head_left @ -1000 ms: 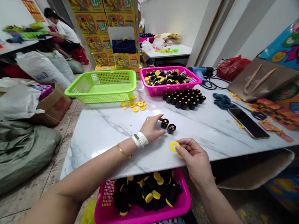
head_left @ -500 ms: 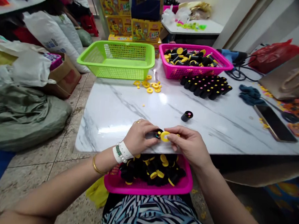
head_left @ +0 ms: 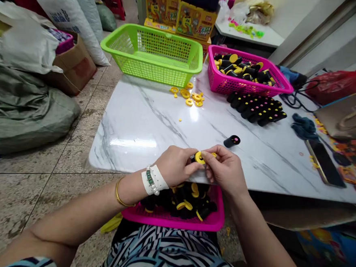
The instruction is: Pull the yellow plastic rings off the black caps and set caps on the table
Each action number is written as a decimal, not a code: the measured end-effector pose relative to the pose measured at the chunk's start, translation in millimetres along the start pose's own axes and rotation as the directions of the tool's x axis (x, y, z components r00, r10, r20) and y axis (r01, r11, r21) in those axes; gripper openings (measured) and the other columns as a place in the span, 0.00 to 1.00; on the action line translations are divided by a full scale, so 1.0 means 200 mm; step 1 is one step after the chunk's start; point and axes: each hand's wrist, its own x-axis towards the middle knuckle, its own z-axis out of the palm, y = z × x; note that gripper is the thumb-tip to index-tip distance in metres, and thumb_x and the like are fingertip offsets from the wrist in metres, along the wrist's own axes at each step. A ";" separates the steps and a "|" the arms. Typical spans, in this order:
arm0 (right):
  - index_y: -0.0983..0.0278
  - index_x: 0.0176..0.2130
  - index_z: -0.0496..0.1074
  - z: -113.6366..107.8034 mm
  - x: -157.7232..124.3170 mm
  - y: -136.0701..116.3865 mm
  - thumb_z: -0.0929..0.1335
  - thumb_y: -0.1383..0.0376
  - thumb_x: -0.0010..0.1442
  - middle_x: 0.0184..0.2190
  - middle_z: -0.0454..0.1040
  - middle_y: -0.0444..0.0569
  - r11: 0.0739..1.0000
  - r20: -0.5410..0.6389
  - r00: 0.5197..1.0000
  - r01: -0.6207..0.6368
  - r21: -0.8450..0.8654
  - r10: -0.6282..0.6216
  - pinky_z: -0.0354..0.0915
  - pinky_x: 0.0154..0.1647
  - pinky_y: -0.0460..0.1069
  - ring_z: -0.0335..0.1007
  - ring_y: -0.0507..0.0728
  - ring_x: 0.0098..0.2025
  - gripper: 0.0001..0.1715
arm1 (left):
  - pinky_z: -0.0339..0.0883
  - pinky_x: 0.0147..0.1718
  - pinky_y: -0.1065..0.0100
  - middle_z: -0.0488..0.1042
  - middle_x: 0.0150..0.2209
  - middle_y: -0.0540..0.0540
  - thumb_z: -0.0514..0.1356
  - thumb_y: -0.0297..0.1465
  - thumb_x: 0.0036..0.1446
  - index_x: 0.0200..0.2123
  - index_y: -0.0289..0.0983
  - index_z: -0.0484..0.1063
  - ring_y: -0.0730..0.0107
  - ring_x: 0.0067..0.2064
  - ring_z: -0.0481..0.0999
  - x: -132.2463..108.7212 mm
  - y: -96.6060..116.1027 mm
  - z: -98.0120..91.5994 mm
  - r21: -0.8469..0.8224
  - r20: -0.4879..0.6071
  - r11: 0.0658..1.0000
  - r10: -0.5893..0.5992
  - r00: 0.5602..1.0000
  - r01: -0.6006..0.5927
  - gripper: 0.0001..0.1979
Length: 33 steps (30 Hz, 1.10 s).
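A person sits at a white marble-patterned table (head_left: 148, 123), and both hands meet at its near edge, just above a pink basket (head_left: 172, 221) of black and yellow parts resting on the lap. The left hand (head_left: 175, 166), with a white band and bead bracelet at the wrist, has its fingers curled and pressed round a small black cylinder (head_left: 192, 159), most of which is hidden in the grip. The right hand (head_left: 224, 171) pinches a yellow disc (head_left: 199, 157) between thumb and forefinger, holding it flat against the cylinder's open end.

The step in hand looks like fitting disc to cylinder. The two touch, but whether the disc is seated cannot be told. Pushing it home would call for the disc to sit square to the rim, with the left hand bracing against the push.

One loose black cylinder (head_left: 232, 141) lies on its side near the hands. Farther back are a row of finished black pieces (head_left: 257, 108), a second pink basket (head_left: 248, 87), a green basket (head_left: 154, 64) and scattered yellow rings (head_left: 189, 97).

A second ago the hands were apart — the left touching two cylinders standing on the table, the right holding the disc alone. Half a second ago they had already joined, with the dark end showing beside the disc; now the disc covers it. Only one cylinder is left on the table.
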 end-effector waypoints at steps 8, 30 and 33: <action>0.65 0.31 0.71 0.00 -0.01 -0.03 0.73 0.57 0.55 0.13 0.64 0.37 0.999 -0.026 0.999 0.025 -0.020 -0.026 0.52 0.11 0.40 0.55 0.45 0.11 0.15 | 0.63 0.34 0.70 0.78 0.34 0.48 0.57 0.31 0.61 0.45 0.39 0.74 0.69 0.34 0.76 -0.01 -0.04 0.05 0.025 -0.026 0.998 0.060 0.998 -0.059 0.10; 0.65 0.34 0.70 -0.01 0.00 0.02 0.72 0.56 0.56 0.22 0.67 0.40 0.995 0.007 0.996 0.090 -0.043 -0.090 0.54 0.19 0.42 0.58 0.46 0.21 0.15 | 0.64 0.28 0.71 0.71 0.25 0.53 0.61 0.38 0.59 0.46 0.36 0.68 0.73 0.26 0.71 -0.03 0.00 0.11 -0.138 -0.241 0.990 -0.025 0.970 -0.009 0.16; 0.65 0.38 0.74 -0.03 -0.03 0.03 0.70 0.55 0.58 0.23 0.68 0.42 0.987 0.000 0.997 0.082 0.138 -0.083 0.54 0.18 0.42 0.59 0.46 0.20 0.16 | 0.66 0.34 0.69 0.73 0.33 0.48 0.63 0.34 0.57 0.44 0.36 0.71 0.70 0.32 0.72 -0.03 -0.01 0.15 -0.007 -0.338 0.998 0.062 0.939 -0.068 0.13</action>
